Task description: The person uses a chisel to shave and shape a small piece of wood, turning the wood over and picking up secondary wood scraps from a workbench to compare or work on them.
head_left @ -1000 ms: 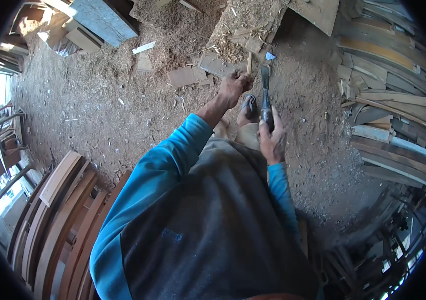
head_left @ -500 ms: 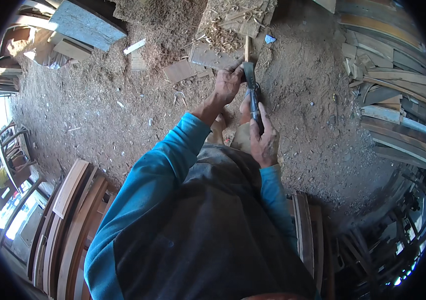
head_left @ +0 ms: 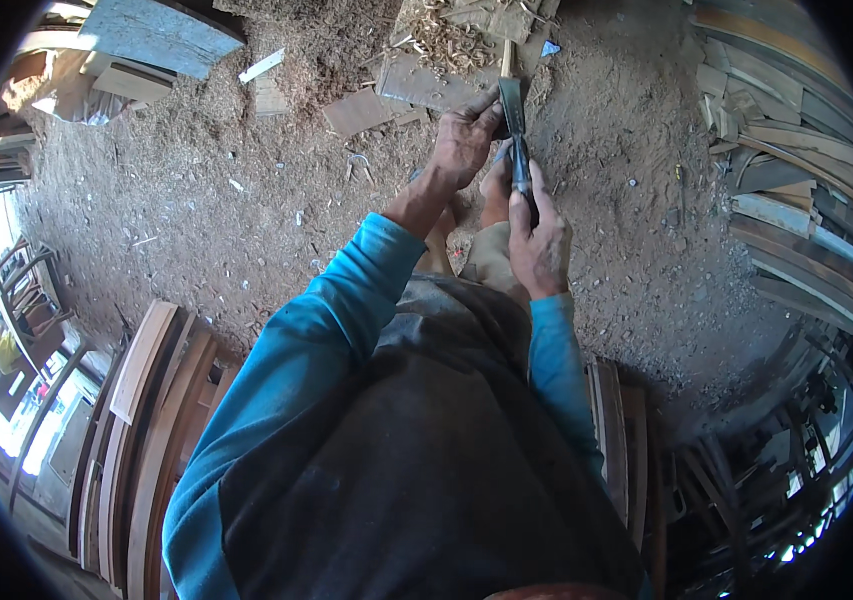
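A dark hand plane stretches away from me at the upper middle, over a narrow strip of pale wood whose far part shows beyond the plane's front. My left hand is closed on the plane's front left side, some of its fingers hidden behind the plane. My right hand wraps round the black rear handle, with fingers partly out of sight. A shavings-strewn board lies at the strip's far end. My feet and knees show beneath my hands.
Curved wooden pieces are stacked along the right and at the lower left. A pale board lies at the upper left. Sawdust and chips cover the dirt floor. Dark frames crowd the lower right.
The plane has slid a little forward, away from me, with both hands still on it. Less of the pale strip shows ahead of it. The whole view has shifted slightly.
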The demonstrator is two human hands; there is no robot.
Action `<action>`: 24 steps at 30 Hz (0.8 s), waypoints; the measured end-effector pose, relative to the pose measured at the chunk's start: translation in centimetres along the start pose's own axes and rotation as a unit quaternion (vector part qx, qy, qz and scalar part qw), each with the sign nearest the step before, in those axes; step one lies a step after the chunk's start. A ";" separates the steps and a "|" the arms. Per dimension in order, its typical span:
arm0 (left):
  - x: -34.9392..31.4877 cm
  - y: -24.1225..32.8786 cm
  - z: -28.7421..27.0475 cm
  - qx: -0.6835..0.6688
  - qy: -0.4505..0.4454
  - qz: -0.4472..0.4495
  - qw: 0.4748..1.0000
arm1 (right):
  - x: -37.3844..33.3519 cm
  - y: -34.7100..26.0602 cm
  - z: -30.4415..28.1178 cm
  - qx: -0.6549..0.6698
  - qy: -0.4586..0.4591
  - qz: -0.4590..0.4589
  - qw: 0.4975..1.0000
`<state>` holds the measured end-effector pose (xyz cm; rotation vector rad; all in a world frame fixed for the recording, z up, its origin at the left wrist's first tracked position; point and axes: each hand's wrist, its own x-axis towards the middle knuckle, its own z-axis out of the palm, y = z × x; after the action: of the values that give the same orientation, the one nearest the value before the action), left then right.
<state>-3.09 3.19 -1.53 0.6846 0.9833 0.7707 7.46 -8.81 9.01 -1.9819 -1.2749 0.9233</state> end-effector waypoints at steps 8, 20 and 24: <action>0.2 0.4 -0.2 0.000 0.014 -0.010 1.000 | 0.3 -1.7 -1.4 0.009 -0.060 0.068 0.996; 0.5 0.5 -0.2 -0.025 -0.005 -0.006 1.000 | 4.1 -0.6 -0.8 -0.007 -0.022 -0.007 1.000; 0.2 0.5 -0.3 0.010 -0.001 -0.005 1.000 | -0.1 -0.4 -1.0 0.037 -0.032 0.042 0.998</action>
<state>-3.38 3.63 -1.36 0.6967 0.9935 0.7526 8.03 -8.84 9.94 -1.9752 -1.1814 1.0673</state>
